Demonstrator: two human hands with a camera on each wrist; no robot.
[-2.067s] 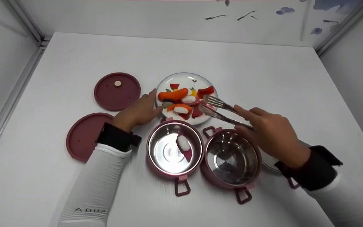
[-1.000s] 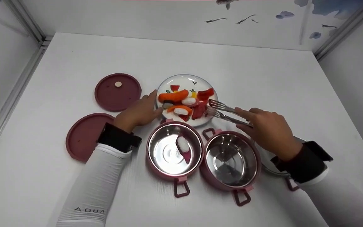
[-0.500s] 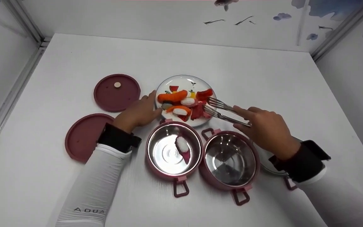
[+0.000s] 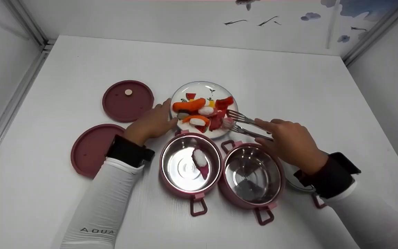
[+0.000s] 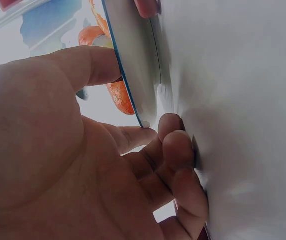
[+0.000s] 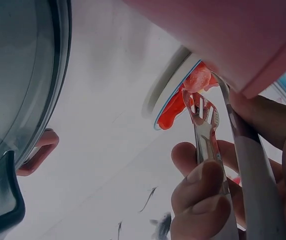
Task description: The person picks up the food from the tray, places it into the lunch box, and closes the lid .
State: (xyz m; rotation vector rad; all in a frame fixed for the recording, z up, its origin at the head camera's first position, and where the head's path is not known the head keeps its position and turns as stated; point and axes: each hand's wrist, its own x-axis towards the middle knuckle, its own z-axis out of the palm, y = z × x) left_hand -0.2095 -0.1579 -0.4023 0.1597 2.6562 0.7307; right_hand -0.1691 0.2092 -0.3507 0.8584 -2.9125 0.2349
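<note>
- Right hand (image 4: 290,141) grips the slotted steel tongs (image 4: 245,125), thumb and fingers curled round the two arms and squeezing them toward each other.
- The tong tips pinch a small pink-and-white food piece (image 4: 227,121) at the right edge of the white round plate (image 4: 202,86); the right wrist view shows the morsel (image 6: 199,79) caught between the blades, just over the plate rim.
- The tongs' long axis runs from the hand up and to the left, so the piece lies ahead of the fingertips, off to the left, toward the plate.
- Right below the tips sits the empty steel bowl with pink casing (image 4: 253,173); the neighbouring steel bowl (image 4: 171,162) beside it on the left already holds one red-and-white sushi piece (image 4: 200,160).
- Left hand (image 4: 152,121) steadies the plate's left rim, thumb (image 5: 90,65) over the edge and fingers (image 5: 175,150) loosely curled under it against the white table (image 4: 254,69).
- The right hand is far nearer the pinched piece.
- Two dark red round lids (image 4: 128,101) lie flat, well to the left.
</note>
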